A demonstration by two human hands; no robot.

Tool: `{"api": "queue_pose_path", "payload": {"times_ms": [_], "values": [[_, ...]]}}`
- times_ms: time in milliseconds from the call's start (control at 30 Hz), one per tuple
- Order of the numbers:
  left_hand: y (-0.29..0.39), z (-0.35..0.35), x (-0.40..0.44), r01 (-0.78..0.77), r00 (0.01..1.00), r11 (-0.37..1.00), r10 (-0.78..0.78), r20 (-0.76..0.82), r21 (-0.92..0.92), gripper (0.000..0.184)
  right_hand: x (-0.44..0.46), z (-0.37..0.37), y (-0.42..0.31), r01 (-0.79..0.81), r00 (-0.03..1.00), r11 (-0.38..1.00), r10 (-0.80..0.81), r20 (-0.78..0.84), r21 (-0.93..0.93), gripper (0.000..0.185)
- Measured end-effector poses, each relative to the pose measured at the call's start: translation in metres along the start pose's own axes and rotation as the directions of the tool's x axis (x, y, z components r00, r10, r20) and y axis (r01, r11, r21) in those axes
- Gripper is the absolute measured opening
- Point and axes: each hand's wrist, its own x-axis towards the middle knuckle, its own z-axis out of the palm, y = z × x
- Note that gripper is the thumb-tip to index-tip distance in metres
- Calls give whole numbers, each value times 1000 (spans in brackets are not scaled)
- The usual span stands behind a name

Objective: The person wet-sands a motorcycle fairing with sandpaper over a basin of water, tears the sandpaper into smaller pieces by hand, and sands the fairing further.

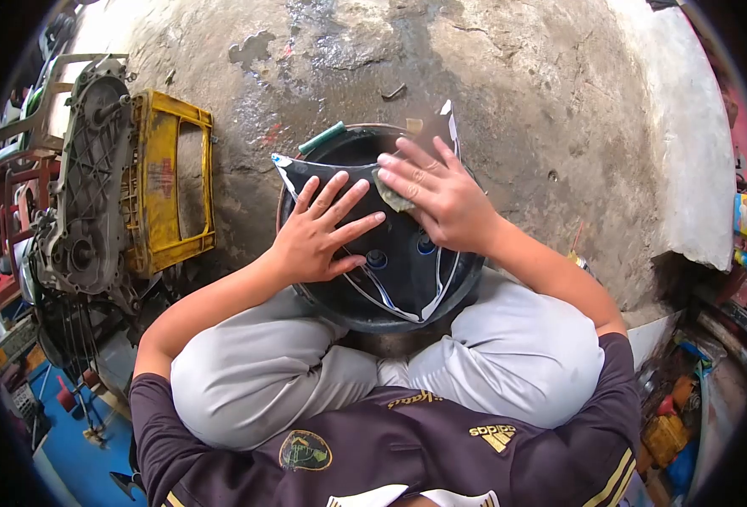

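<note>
A dark, pointed plastic panel (pixel 407 269), which looks like a motorcycle fairing, rests across a round black basin (pixel 348 319). White, scuffed strips run along its edges, and two round holes show near its lower part. My left hand (pixel 323 232) lies with fingers spread on the panel's left side, holding nothing. Under the fingers of my right hand (pixel 445 190) is a grey-green piece of sandpaper (pixel 393 193), pressed against the panel's upper middle. Motion blurs the area just above the right fingertips. A teal stick-like piece (pixel 323 138) sits at the basin's far left rim.
A yellow crate (pixel 171 182) stands to the left, beside a metal engine casing (pixel 86 173). Wet patches mark the concrete floor (pixel 551 110) ahead. A raised concrete ledge (pixel 686 127) runs along the right, with assorted items (pixel 669 431) at lower right.
</note>
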Motion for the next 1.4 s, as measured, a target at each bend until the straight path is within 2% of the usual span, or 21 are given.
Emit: {"api": "queue_pose_path", "payload": {"times_ms": [67, 167, 200, 300, 400, 467, 533, 567, 633, 667, 733, 800, 867, 933, 1000, 1033, 1067, 1133, 1200, 1300, 1400], "values": [[-1, 1, 0, 5, 1000, 1000, -5, 4, 4, 82, 0, -6, 17, 43, 999, 991, -45, -12, -130, 56], [-1, 1, -1, 1, 1000, 1000, -1, 7, 13, 82, -12, 9, 52, -192, 942, 976, 154, -297, -102, 51], [-1, 2, 0, 1, 1000, 1000, -1, 7, 12, 82, -14, 8, 46, -193, 942, 976, 155, -296, -102, 51], [-1, 2, 0, 8, 1000, 1000, -8, 15, 1, 82, -17, 4, 10, 54, 982, 995, -68, -176, -85, 52], [0, 0, 1, 6, 1000, 1000, -6, 12, 12, 81, -20, 5, 17, 104, 949, 990, -127, -288, -92, 50], [0, -1, 4, 53, 998, 998, -55, 35, 41, 80, -14, 6, 23, -43, 923, 986, -24, -385, -163, 50], [1, 2, 4, 46, 999, 998, -47, 17, 52, 80, -16, 1, 13, 5, 970, 994, -32, -241, -110, 49], [0, 2, 3, 39, 999, 998, -39, 4, 42, 80, -14, 2, 10, 8, 969, 994, -35, -244, -109, 49], [0, 1, 4, 28, 1000, 999, -28, -1, 33, 80, -13, 5, 6, 183, 964, 975, -204, -169, -128, 48], [0, 0, 4, 39, 999, 999, -39, 1, 23, 79, -13, 4, 11, 181, 965, 976, -201, -171, -125, 48], [1, 1, 3, 53, 999, 999, -53, 1, 9, 78, -10, -5, 24, 31, 971, 988, -67, -231, -154, 47], [0, 2, 3, 50, 999, 999, -50, -7, 2, 78, -9, -5, 15, 26, 975, 989, -58, -216, -147, 46], [0, 1, 3, 43, 999, 999, -43, -7, 13, 78, -10, -1, 5, 208, 963, 967, -228, -144, -145, 43], [0, 1, 3, 31, 1000, 999, -31, -4, 22, 77, -11, -4, 13, 211, 963, 960, -237, -131, -184, 43], [0, 0, 3, 40, 999, 999, -40, 16, 33, 77, -11, -10, 26, 21, 975, 981, -64, -215, -195, 44], [0, 1, 3, 41, 999, 999, -41, 13, 34, 77, -11, -12, 22, -3, 978, 981, -38, -206, -196, 44], [0, 2, 3, 38, 999, 999, -38, 4, 26, 77, -13, -9, 16, 0, 978, 980, -42, -205, -199, 44], [-1, 2, 3, 34, 999, 999, -33, -4, 21, 76, -17, 3, 1, 204, 966, 974, -217, -140, -97, 44], [-1, 3, 3, 28, 1000, 999, -27, -14, 25, 76, -18, 0, 7, 240, 961, 967, -249, -121, -87, 44], [0, 0, 3, 37, 999, 998, -38, 9, 41, 76, -15, -11, 38, -46, 964, 995, 21, -266, -87, 49], [-1, 4, 3, 23, 999, 999, -22, -25, 38, 76, -20, -7, 21, 93, 972, 990, -114, -205, -107, 46]]}}
